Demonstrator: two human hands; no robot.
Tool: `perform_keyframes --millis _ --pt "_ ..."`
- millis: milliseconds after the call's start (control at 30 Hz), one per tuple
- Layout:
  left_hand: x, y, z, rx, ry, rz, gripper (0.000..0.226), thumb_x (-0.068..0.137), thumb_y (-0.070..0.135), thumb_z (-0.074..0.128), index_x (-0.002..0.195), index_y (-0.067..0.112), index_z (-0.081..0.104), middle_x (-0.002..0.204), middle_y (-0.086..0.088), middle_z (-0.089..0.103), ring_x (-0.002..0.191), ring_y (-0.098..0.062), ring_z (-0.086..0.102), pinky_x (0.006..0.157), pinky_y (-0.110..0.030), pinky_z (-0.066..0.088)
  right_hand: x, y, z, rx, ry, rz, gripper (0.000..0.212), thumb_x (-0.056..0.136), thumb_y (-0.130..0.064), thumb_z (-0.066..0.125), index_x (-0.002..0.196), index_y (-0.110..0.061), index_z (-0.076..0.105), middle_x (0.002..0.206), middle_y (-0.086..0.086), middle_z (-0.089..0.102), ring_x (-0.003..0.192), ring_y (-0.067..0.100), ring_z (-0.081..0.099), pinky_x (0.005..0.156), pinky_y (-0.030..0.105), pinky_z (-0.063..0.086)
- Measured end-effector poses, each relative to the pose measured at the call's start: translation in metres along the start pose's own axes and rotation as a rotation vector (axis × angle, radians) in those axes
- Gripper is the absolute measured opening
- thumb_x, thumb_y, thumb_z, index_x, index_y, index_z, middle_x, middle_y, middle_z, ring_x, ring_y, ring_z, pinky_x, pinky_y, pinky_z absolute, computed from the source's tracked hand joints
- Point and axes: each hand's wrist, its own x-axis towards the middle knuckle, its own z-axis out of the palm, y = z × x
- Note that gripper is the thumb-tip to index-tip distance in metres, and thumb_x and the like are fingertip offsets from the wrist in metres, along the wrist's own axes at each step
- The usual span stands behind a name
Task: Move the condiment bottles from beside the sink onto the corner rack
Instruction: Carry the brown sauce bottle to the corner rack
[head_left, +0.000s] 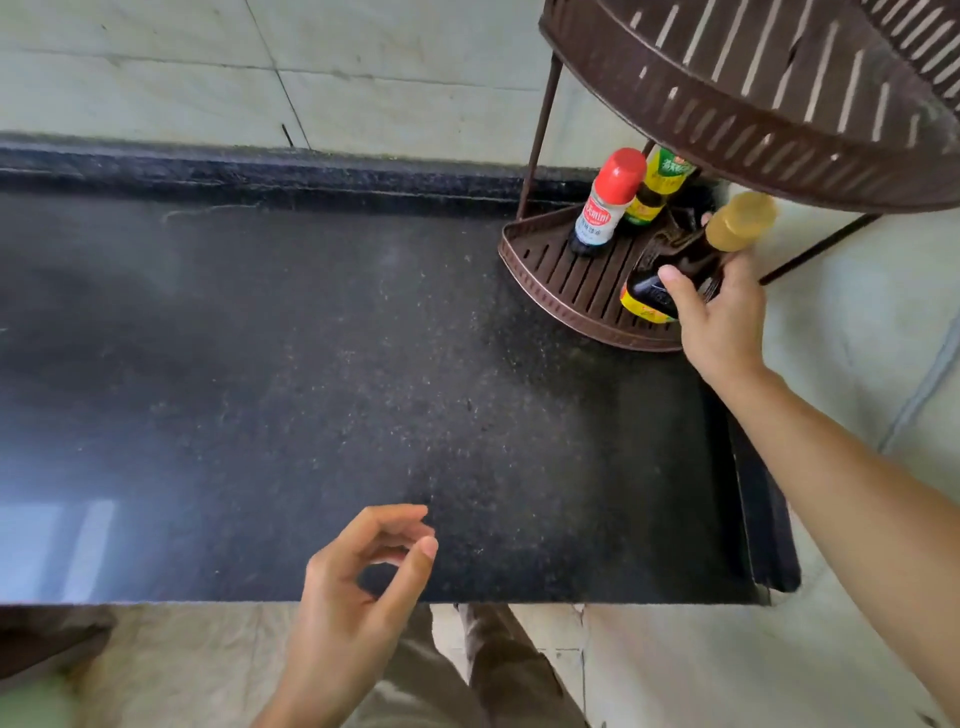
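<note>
A brown slotted corner rack (550, 275) stands in the back right corner of the black counter. On its lower shelf stand a red-capped bottle (605, 205) and, behind it, a green-and-yellow labelled bottle (655, 188). My right hand (719, 317) grips a dark bottle with a yellow cap (691, 254), tilted, its base over the front of the lower shelf. Whether the base touches the shelf I cannot tell. My left hand (358, 587) hovers over the counter's front edge, fingers curled loosely apart, holding nothing.
The rack's upper shelf (753, 104) overhangs the bottles at the top right. The black stone counter (311, 364) stretches left, with a raised lip at the back wall. Tiled walls stand behind and to the right. My trouser legs show below the counter edge.
</note>
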Motion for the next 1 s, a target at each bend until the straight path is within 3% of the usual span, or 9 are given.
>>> perform_keyframes --millis 100,200,333,600,733,833,900,1000 --pt "-0.006 -0.006 0.018 -0.019 0.044 -0.013 0.016 0.079 0.022 0.076 0.088 0.034 0.069 0.08 0.009 0.074 0.073 -0.01 0.07 0.068 -0.011 0.053 0.018 0.012 0.007 0.019 0.012 -0.004 0.052 0.09 -0.035 0.063 0.127 -0.001 0.05 0.125 0.013 0.061 0.117 0.022 0.055 0.095 0.017 0.039" --pt "-0.01 -0.012 0.027 -0.01 0.075 -0.025 0.017 0.077 0.023 0.071 0.09 0.035 0.069 0.081 0.009 0.075 0.074 -0.011 0.071 0.069 -0.011 0.053 0.044 0.02 0.012 0.085 0.034 0.027 0.057 0.089 -0.038 0.062 0.128 0.001 0.049 0.125 0.014 0.061 0.114 0.019 0.057 0.096 0.015 0.041" --pt "-0.012 -0.016 0.033 -0.016 0.111 -0.058 0.016 0.077 0.03 0.071 0.091 0.037 0.068 0.081 0.011 0.075 0.077 -0.011 0.071 0.068 -0.01 0.052 0.082 0.032 0.02 0.111 0.062 0.053 0.068 0.088 -0.047 0.059 0.134 0.001 0.044 0.132 0.016 0.056 0.122 0.023 0.055 0.106 0.03 0.041" --pt "-0.009 -0.016 0.039 -0.003 0.156 -0.077 0.012 0.079 0.031 0.07 0.09 0.034 0.068 0.08 0.01 0.074 0.075 -0.01 0.07 0.065 -0.009 0.051 0.096 0.049 0.028 0.091 0.046 0.08 0.075 0.08 -0.057 0.065 0.135 -0.009 0.048 0.136 0.01 0.055 0.125 0.019 0.053 0.107 0.038 0.04" --pt "-0.002 -0.012 0.042 -0.027 0.149 -0.048 0.013 0.08 0.024 0.076 0.088 0.032 0.069 0.079 0.007 0.074 0.073 -0.01 0.069 0.069 -0.011 0.052 0.079 0.065 0.029 0.039 -0.023 0.183 0.095 0.064 -0.052 0.079 0.141 -0.016 0.039 0.142 0.003 0.05 0.128 0.015 0.05 0.109 0.036 0.04" --pt "0.003 -0.012 0.043 -0.027 0.145 -0.045 0.017 0.077 0.019 0.073 0.088 0.031 0.069 0.078 0.008 0.073 0.072 -0.01 0.069 0.068 -0.01 0.052 0.067 0.079 0.039 0.132 -0.07 0.343 0.107 0.058 -0.039 0.085 0.146 -0.013 0.031 0.14 0.011 0.052 0.121 0.019 0.057 0.104 0.036 0.047" --pt "0.004 -0.013 0.042 -0.008 0.133 -0.04 0.017 0.079 0.019 0.076 0.089 0.031 0.069 0.078 0.009 0.073 0.072 -0.009 0.069 0.068 -0.01 0.052 0.062 0.082 0.046 0.181 -0.093 0.4 0.104 0.062 -0.026 0.087 0.147 -0.012 0.028 0.135 0.014 0.056 0.114 0.02 0.062 0.1 0.032 0.051" --pt "0.004 -0.015 0.039 0.018 0.136 -0.049 0.017 0.078 0.02 0.077 0.088 0.033 0.069 0.078 0.009 0.074 0.07 -0.008 0.069 0.064 -0.013 0.055 0.064 0.086 0.055 0.166 -0.058 0.378 0.098 0.069 -0.016 0.085 0.148 -0.013 0.027 0.139 0.009 0.053 0.109 0.011 0.059 0.086 0.003 0.044"
